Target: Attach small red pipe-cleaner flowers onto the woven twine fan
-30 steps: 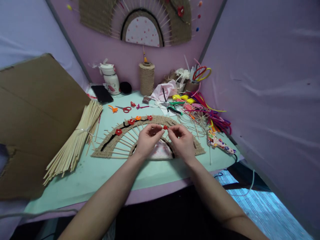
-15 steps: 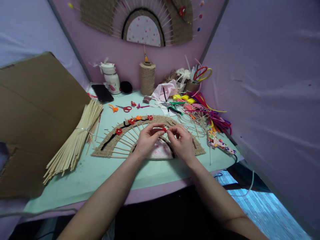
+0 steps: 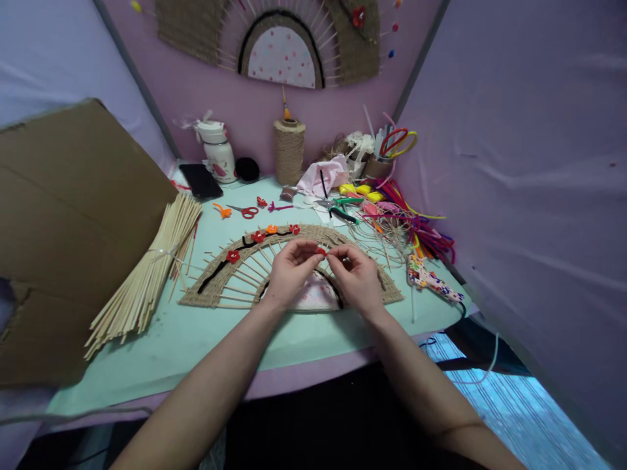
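Note:
Between the fingertips of both hands is a small red pipe-cleaner flower (image 3: 321,252), partly hidden by the fingers. My left hand (image 3: 294,264) pinches it from the left, and my right hand (image 3: 355,271) pinches its right side. Both hands are above a fan-shaped panel (image 3: 218,287) of woven twine and thin sticks that lies flat on the table. Red flowers (image 3: 232,256) and an orange flower (image 3: 271,230) sit along a black stem on the panel's left arc. A white dotted half-circle (image 3: 316,294) shows below my hands.
A bundle of sticks (image 3: 142,281) and a cardboard sheet (image 3: 73,248) stand left. Behind are red scissors (image 3: 249,212), green-handled pliers (image 3: 345,209), a twine spool (image 3: 289,153) and a white bottle (image 3: 218,150). Pipe cleaners (image 3: 421,228) and a patterned glue gun (image 3: 434,281) lie right.
Both hands stay in nearly the same place, still pinching the red flower. The right fingers have shifted slightly around it.

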`<state>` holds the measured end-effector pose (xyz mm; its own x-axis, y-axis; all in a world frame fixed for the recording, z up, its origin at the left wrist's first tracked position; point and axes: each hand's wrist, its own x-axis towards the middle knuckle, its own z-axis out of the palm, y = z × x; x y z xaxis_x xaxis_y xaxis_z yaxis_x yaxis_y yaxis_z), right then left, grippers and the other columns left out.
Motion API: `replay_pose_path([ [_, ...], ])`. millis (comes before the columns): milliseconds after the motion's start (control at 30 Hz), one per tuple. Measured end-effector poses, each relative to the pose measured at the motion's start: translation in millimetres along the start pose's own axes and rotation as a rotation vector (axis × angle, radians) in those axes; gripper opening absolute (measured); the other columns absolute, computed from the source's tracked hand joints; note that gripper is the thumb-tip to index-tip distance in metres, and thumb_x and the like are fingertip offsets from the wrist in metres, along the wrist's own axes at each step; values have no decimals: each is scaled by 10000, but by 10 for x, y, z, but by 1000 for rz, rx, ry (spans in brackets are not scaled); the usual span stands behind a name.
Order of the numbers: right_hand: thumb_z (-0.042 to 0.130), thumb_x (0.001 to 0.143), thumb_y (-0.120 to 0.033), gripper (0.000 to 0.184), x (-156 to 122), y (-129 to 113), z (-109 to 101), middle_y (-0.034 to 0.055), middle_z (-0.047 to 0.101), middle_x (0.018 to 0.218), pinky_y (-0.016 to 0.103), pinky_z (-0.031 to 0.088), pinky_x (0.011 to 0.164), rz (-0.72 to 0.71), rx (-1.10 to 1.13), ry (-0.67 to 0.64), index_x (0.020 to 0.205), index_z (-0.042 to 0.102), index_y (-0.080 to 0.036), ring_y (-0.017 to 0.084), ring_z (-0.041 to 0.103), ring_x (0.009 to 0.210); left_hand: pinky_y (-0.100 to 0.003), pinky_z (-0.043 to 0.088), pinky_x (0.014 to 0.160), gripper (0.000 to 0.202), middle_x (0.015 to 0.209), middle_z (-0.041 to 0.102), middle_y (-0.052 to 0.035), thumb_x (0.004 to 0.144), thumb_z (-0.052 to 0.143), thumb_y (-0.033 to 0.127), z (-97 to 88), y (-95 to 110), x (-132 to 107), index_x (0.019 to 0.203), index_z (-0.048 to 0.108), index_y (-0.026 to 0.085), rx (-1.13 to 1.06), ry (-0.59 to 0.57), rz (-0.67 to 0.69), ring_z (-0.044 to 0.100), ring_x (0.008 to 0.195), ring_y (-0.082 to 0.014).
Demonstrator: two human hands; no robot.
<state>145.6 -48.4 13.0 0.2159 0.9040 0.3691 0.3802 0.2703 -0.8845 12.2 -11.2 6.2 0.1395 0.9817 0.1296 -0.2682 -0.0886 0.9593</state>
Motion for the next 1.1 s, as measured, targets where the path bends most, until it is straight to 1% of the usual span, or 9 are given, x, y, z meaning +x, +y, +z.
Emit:
replay_pose_path([
  [133, 565, 853, -251, 100, -5, -20, -7, 10, 615, 800, 256, 446, 632, -80, -69, -6, 779, 613, -204, 138, 572, 722, -287, 524, 747, 217, 801, 707, -29, 640, 779, 272, 5, 14, -3, 783, 660, 161, 26, -3, -24, 659, 764, -150],
  [300, 545, 879, -227, 102, -8, 9, -27, 9, 597, 803, 265, 434, 642, -154, -125, -27, 792, 596, -206, 140, 557, 729, -309, 536, 773, 187, 786, 729, -40, 634, 782, 286, -16, 35, 4, 754, 714, 160, 58, -25, -45, 664, 761, -165],
  [533, 517, 903, -230, 106, 60, 45, -168, 29, 605, 839, 300, 435, 719, -277, -237, -185, 818, 578, -212, 168, 554, 796, -317, 546, 739, 150, 741, 732, -40, 629, 784, 263, -27, 34, 15, 727, 731, 162, 85, -68, -75, 671, 731, -180],
  [600, 512, 899, -218, 109, 77, 48, -202, 24, 600, 826, 293, 435, 715, -267, -231, -230, 815, 582, -208, 162, 556, 777, -320, 547, 732, 141, 731, 731, -39, 628, 782, 253, -22, 39, 14, 720, 728, 162, 91, -83, -81, 674, 723, -184],
  [667, 525, 894, -226, 109, 86, 65, -221, 17, 608, 810, 284, 435, 704, -211, -205, -253, 819, 600, -204, 154, 563, 756, -320, 548, 723, 129, 720, 731, -38, 628, 777, 242, -22, 39, 15, 716, 726, 163, 94, -100, -86, 676, 712, -185],
  [733, 561, 886, -265, 109, 88, 97, -225, 13, 625, 799, 279, 438, 694, -134, -168, -228, 822, 622, -202, 152, 573, 740, -318, 549, 722, 117, 719, 732, -36, 635, 768, 232, -29, 33, 16, 720, 726, 164, 96, -113, -93, 678, 709, -183],
  [833, 624, 857, -333, 140, 83, 146, -216, 14, 648, 803, 277, 445, 684, -55, -111, -146, 816, 636, -199, 150, 584, 723, -307, 548, 732, 109, 737, 737, -32, 649, 755, 227, -42, 19, 18, 737, 730, 167, 92, -121, -99, 681, 719, -175],
  [1100, 649, 830, -333, 144, 73, 103, -211, 24, 661, 787, 288, 454, 672, -49, -116, -115, 768, 646, -204, 160, 591, 720, -300, 547, 704, 144, 710, 729, -33, 626, 779, 258, -42, 46, 20, 717, 723, 160, 53, -136, -118, 673, 688, -170],
])
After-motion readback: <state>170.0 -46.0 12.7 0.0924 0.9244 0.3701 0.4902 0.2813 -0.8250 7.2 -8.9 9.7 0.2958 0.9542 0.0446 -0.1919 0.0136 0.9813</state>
